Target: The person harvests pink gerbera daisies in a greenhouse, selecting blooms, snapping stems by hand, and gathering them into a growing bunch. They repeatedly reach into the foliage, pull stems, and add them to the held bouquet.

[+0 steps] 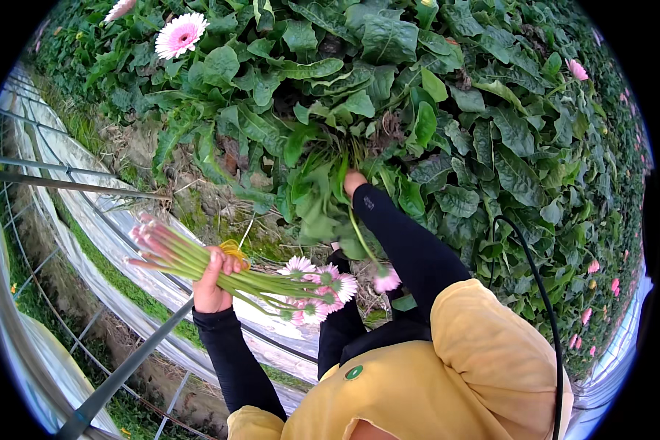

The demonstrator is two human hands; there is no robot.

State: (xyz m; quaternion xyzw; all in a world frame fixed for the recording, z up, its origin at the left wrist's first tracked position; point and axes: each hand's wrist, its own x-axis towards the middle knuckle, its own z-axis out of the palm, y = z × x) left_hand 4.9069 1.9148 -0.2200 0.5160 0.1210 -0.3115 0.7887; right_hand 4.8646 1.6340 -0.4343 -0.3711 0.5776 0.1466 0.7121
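My left hand is closed around a bundle of gerbera stems, their reddish cut ends to the left and the pale pink flower heads to the right. Yellow bands lie by its fingers. My right hand reaches low into the leafy base of a gerbera plant; leaves and the sleeve hide its fingers. From beside it a stem runs down to a pink gerbera, which hangs near my right forearm. Whether that hand grips the stem cannot be told.
Dense gerbera leaves spread ahead and right, with an open pink-white flower at upper left. Metal poles and pale sheeting lie left. A black cable or tube curves by my right shoulder.
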